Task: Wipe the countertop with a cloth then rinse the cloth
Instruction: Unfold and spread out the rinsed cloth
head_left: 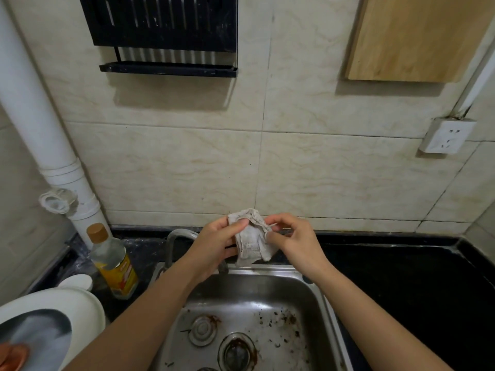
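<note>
Steel sink [281, 298], black countertop [401, 277], tiled wall [334, 170] beyond; left hand [214, 245] and right hand [297, 242] each grip the cloth [251, 245].

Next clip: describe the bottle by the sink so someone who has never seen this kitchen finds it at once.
Start at the steel sink set in the black countertop. Just left of it, in front of the white pipe, stands the bottle. It is the only tall, clear thing there, with a tan cap and a yellow-orange label, unlike the white appliance beside it.
</note>
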The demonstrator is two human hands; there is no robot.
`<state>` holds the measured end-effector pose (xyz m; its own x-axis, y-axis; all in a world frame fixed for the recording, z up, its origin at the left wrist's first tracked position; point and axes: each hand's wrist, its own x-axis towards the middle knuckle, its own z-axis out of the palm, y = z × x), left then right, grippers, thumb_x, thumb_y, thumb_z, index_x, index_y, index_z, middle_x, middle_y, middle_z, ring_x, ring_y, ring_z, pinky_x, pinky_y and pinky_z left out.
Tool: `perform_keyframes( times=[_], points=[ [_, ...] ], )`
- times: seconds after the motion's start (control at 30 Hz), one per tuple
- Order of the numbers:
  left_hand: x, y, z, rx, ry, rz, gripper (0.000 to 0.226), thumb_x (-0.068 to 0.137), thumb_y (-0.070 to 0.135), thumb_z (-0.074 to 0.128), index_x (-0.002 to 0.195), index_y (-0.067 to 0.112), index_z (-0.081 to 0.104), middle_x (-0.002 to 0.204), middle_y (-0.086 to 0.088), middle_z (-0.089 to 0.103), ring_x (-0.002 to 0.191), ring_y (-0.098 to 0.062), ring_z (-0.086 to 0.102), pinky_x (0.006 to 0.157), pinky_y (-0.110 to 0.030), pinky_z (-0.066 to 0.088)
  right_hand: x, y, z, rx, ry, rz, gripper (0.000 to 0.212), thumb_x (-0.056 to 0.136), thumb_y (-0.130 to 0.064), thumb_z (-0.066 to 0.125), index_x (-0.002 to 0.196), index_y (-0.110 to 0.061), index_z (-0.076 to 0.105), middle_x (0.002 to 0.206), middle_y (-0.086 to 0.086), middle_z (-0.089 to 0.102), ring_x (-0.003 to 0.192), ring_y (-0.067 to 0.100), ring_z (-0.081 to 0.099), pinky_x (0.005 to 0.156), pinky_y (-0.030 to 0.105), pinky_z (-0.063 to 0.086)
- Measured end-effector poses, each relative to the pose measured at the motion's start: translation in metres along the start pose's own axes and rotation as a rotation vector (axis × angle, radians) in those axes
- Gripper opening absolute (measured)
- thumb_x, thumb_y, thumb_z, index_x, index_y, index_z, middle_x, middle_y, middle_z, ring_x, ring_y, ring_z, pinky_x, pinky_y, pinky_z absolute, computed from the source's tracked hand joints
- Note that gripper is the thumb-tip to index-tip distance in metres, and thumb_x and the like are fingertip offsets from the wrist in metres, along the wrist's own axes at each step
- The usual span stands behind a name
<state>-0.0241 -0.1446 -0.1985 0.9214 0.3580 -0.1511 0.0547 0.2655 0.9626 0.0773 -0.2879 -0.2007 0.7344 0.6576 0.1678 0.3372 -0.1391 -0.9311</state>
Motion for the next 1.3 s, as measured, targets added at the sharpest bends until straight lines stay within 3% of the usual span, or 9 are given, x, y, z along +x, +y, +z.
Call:
perform_keyframes(
  times=[0.17,0.3,0.47,0.53,0.7,0.87,1.07,1.2,1.3],
  points=[
    [-0.004,0.000,0.002,0.064,-0.024,0.029,0.026,0.096,0.027,0.050,0.112,0.013,0.064,0.106,-0.011,0.071,0.103,-0.026,0.066,0.089,-0.040,0.052,-0.002,-0.005,0.003,0.063,-0.041,-0.050,0.015,0.088,-0.015,0.065,0.099,-0.014,0.075,0.092,-0.002,0.073,0.089,0.010,0.067,0.081,0.022,0.053],
    [-0.010,-0.001,0.001,0.187,-0.149,0.028,0.030,0.097,0.029,0.046,0.119,0.014,0.061,0.111,-0.009,0.069,0.108,-0.022,0.064,0.095,-0.042,0.050,0.000,-0.007,0.003,0.201,-0.045,0.059,0.021,0.090,-0.023,0.063,0.098,-0.006,0.071,0.089,0.006,0.074,0.080,0.013,0.069,0.069,0.019,0.052],
    [-0.012,0.008,-0.002,0.039,-0.154,-0.007,0.034,0.095,0.032,0.044,0.118,0.013,0.060,0.113,-0.008,0.068,0.108,-0.023,0.063,0.082,-0.035,0.054,0.006,-0.003,-0.011,0.914,-0.181,0.390,0.043,0.096,-0.029,0.049,0.122,0.005,0.056,0.124,0.022,0.061,0.118,0.035,0.057,0.104,0.051,0.040],
    [-0.009,0.009,-0.001,-0.057,-0.108,-0.004,0.035,0.092,0.033,0.046,0.117,0.012,0.060,0.116,-0.009,0.067,0.112,-0.026,0.061,0.086,-0.038,0.052,0.008,-0.004,-0.010,1.038,-0.188,0.451,0.043,0.100,-0.030,0.040,0.121,0.003,0.058,0.125,0.024,0.061,0.118,0.036,0.056,0.104,0.053,0.039],
    [-0.004,0.010,0.006,-0.102,-0.009,0.028,0.030,0.096,0.025,0.043,0.115,0.008,0.060,0.115,-0.013,0.068,0.107,-0.029,0.063,0.085,-0.039,0.050,0.008,-0.005,0.002,0.465,-0.048,0.402,0.040,0.102,-0.039,0.038,0.106,-0.014,0.069,0.106,0.006,0.073,0.103,0.020,0.066,0.091,0.038,0.052],
    [-0.008,0.015,-0.004,0.259,0.027,0.118,0.026,0.097,0.031,0.047,0.104,0.016,0.067,0.099,-0.006,0.073,0.096,-0.026,0.068,0.084,-0.044,0.052,0.006,-0.011,0.006,0.257,-0.093,0.264,0.026,0.091,-0.036,0.061,0.104,-0.016,0.071,0.097,0.001,0.075,0.097,0.015,0.069,0.088,0.038,0.055],
    [-0.014,0.021,-0.015,0.221,0.102,0.135,0.025,0.098,0.023,0.045,0.093,0.013,0.067,0.085,0.001,0.072,0.083,-0.014,0.066,0.070,-0.026,0.050,0.013,-0.008,0.003,0.237,-0.114,0.199,0.018,0.093,-0.006,0.056,0.099,0.000,0.072,0.097,0.016,0.073,0.092,0.024,0.069,0.086,0.036,0.054],
    [-0.019,0.025,-0.025,-0.052,0.275,0.075,0.029,0.099,0.022,0.042,0.109,0.005,0.063,0.108,-0.015,0.068,0.102,-0.030,0.062,0.090,-0.044,0.048,0.018,-0.009,-0.005,0.320,-0.232,0.261,0.021,0.096,-0.005,0.050,0.093,-0.003,0.071,0.087,0.008,0.075,0.082,0.017,0.071,0.071,0.028,0.057],
    [-0.025,0.034,-0.036,-0.215,0.364,0.107,0.034,0.099,0.022,0.040,0.118,-0.001,0.057,0.115,-0.017,0.065,0.105,-0.030,0.062,0.086,-0.041,0.052,0.026,0.000,-0.015,0.590,-0.112,0.340,0.021,0.094,-0.003,0.048,0.099,0.006,0.067,0.104,0.020,0.071,0.092,0.025,0.070,0.078,0.034,0.057]
  ],
)
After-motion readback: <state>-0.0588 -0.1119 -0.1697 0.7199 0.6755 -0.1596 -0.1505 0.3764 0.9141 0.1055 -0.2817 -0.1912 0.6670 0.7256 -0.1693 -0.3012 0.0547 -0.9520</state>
